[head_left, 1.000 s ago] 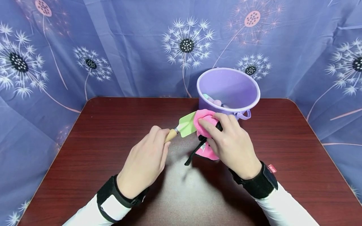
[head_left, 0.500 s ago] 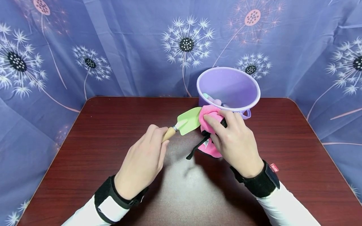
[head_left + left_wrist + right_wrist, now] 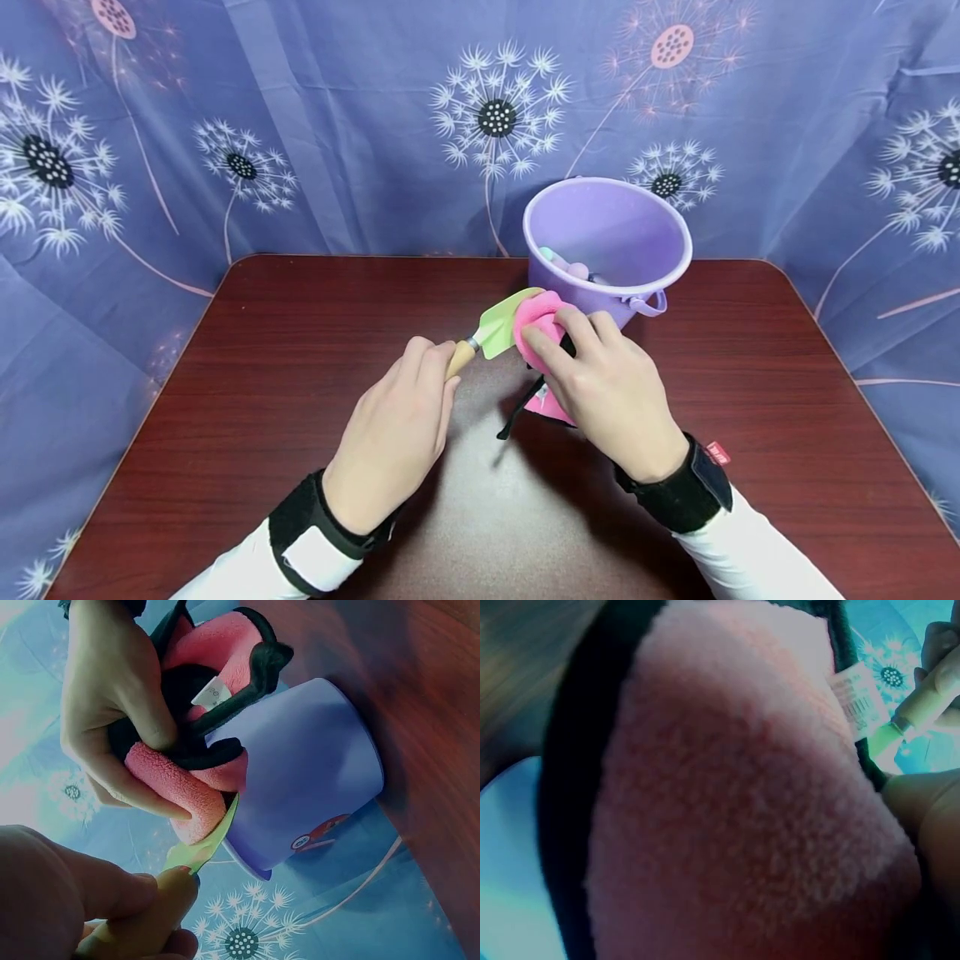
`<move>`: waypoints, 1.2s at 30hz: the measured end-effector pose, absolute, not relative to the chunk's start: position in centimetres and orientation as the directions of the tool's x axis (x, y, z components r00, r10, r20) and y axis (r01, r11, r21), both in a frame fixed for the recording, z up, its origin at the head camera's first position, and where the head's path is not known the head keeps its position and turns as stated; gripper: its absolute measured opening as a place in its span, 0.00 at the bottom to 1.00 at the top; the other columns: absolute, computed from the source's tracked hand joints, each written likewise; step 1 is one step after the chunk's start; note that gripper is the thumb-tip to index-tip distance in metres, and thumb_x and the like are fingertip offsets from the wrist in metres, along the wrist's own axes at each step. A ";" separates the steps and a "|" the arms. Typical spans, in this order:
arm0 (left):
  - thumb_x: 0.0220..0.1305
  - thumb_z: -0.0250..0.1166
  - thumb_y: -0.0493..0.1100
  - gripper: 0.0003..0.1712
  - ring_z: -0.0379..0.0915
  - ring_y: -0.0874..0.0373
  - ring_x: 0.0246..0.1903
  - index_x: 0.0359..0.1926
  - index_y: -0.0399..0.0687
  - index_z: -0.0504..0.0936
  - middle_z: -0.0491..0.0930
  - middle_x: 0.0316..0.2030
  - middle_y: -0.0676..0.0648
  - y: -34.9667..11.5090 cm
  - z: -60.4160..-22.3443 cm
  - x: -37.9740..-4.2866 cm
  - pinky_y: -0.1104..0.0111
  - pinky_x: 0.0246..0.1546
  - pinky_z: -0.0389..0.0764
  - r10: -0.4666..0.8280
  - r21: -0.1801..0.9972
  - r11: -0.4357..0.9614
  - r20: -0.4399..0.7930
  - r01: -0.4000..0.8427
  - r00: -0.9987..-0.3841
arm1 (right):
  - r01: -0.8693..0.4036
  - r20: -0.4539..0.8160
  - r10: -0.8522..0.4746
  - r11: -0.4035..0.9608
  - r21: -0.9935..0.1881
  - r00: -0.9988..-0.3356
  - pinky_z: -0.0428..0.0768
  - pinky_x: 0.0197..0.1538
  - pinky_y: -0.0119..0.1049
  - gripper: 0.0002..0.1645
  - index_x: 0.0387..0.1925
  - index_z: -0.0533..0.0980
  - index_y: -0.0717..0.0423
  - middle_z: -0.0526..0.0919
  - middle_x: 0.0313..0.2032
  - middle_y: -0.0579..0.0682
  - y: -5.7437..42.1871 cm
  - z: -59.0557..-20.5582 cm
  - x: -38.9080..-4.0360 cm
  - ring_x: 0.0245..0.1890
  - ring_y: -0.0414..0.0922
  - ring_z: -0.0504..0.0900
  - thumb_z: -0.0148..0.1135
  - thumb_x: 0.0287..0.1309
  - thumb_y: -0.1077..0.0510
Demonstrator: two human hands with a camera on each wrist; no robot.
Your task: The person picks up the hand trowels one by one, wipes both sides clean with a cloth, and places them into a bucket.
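My left hand (image 3: 393, 437) grips the wooden handle (image 3: 461, 358) of a small garden trowel with a light green blade (image 3: 497, 329), held above the table. In my right hand (image 3: 611, 392) is a bunched pink fleecy cloth (image 3: 534, 321) with black edging and a dangling black strap (image 3: 517, 410). My right fingers pinch the cloth against the blade's end and hide part of it. The left wrist view has the fleece (image 3: 161, 776) touching the green blade (image 3: 196, 851). Pink pile (image 3: 735, 787) fills most of the right wrist view, with a white label (image 3: 859, 699) at its edge.
A purple bucket (image 3: 637, 218) stands at the back right of the dark red wooden table (image 3: 360, 300), just behind my right hand. Several small pale things (image 3: 564, 265) lie in it. A blue curtain (image 3: 360, 125) with dandelion prints hangs behind the table.
The cloth and my right hand moved right and away from me, towards the blade's tip, then came back left. My left hand and the trowel shifted slightly left, then right again.
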State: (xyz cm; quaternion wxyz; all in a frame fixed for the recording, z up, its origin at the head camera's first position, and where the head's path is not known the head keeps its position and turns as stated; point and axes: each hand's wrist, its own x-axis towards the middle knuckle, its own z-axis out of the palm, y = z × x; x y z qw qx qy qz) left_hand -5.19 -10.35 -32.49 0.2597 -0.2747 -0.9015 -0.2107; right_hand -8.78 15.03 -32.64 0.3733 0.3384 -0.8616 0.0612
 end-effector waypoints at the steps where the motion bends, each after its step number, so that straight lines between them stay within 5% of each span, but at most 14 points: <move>1: 0.73 0.65 0.34 0.18 0.70 0.53 0.29 0.59 0.32 0.75 0.72 0.40 0.43 -10.3 -32.5 -5.2 0.64 0.22 0.77 0.386 0.234 0.761 0.586 0.605 -0.713 | -0.631 0.678 -0.548 0.759 0.158 -0.490 0.70 0.22 0.43 0.14 0.55 0.81 0.53 0.78 0.47 0.61 15.0 -32.6 -8.7 0.30 0.58 0.70 0.57 0.72 0.61; 12: 0.72 0.66 0.33 0.18 0.72 0.50 0.30 0.58 0.30 0.74 0.70 0.40 0.41 -9.8 -33.1 -5.3 0.62 0.23 0.79 0.407 0.194 0.749 0.621 0.634 -0.670 | -0.679 0.540 -0.662 0.704 0.209 -0.520 0.76 0.31 0.41 0.40 0.59 0.80 0.52 0.76 0.49 0.56 14.6 -32.1 -7.7 0.39 0.55 0.73 0.79 0.38 0.65; 21: 0.72 0.65 0.34 0.19 0.73 0.50 0.32 0.59 0.30 0.74 0.72 0.41 0.40 -9.9 -33.0 -5.4 0.62 0.26 0.81 0.406 0.212 0.743 0.610 0.635 -0.680 | -0.756 0.580 -0.661 0.645 0.115 -0.476 0.81 0.33 0.44 0.24 0.61 0.81 0.50 0.78 0.56 0.58 14.3 -31.8 -7.4 0.41 0.56 0.76 0.72 0.63 0.61; 36: 0.74 0.64 0.35 0.18 0.75 0.51 0.34 0.60 0.32 0.74 0.73 0.43 0.40 -10.5 -32.2 -5.5 0.60 0.28 0.82 0.370 0.268 0.743 0.599 0.613 -0.710 | -0.852 0.671 -0.637 0.523 0.015 -0.379 0.81 0.37 0.44 0.29 0.62 0.82 0.55 0.81 0.58 0.61 14.2 -32.1 -7.9 0.43 0.57 0.79 0.75 0.58 0.61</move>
